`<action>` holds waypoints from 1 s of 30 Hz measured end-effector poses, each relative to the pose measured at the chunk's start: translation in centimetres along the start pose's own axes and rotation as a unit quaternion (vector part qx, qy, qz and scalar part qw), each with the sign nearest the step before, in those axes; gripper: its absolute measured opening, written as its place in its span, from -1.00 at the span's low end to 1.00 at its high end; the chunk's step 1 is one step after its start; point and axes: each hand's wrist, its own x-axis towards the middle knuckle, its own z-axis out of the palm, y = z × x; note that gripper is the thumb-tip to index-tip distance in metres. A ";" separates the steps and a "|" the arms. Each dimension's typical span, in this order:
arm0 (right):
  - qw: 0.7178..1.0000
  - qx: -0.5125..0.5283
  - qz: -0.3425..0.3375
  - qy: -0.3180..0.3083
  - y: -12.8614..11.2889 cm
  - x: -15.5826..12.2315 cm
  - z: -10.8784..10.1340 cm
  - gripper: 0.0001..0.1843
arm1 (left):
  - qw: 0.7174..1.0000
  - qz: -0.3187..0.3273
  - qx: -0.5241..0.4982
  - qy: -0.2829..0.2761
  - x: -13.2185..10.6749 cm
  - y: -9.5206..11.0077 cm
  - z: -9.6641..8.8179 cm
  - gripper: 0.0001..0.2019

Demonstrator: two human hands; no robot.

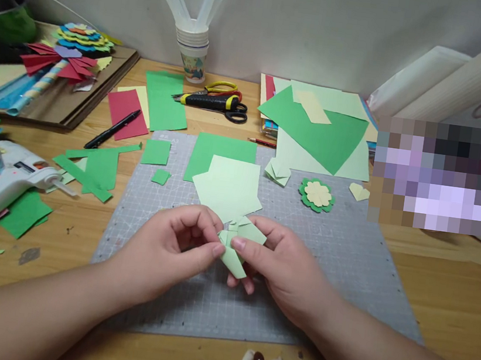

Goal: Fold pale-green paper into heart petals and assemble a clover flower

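Note:
A folded piece of pale green paper (237, 257) is held above the grey cutting mat (321, 309). My left hand (178, 245) pinches its left edge between thumb and fingers. On the other side my right hand (278, 259) grips it, thumb pressed on the front and fingers behind. Just beyond the hands lie light green paper sheets (233, 185), partly over a darker green sheet (222, 145). A folded light green heart (277, 172) rests behind my right hand, beside a green and cream paper flower (317, 195).
At the left lie a white glue gun (5, 181), green scraps (100, 170) and a black pen (113, 129). Pliers and scissors (215, 102) sit near a stack of paper cups (192, 55). Coloured paper (317, 134) is piled at the back right. A small cream heart (359, 191) lies near a blurred patch.

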 end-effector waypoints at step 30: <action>0.996 -0.020 -0.073 0.049 0.4 0.0 0.9 -0.66 | 0.996 -0.005 -0.069 0.064 0.4 -0.3 0.8 -0.69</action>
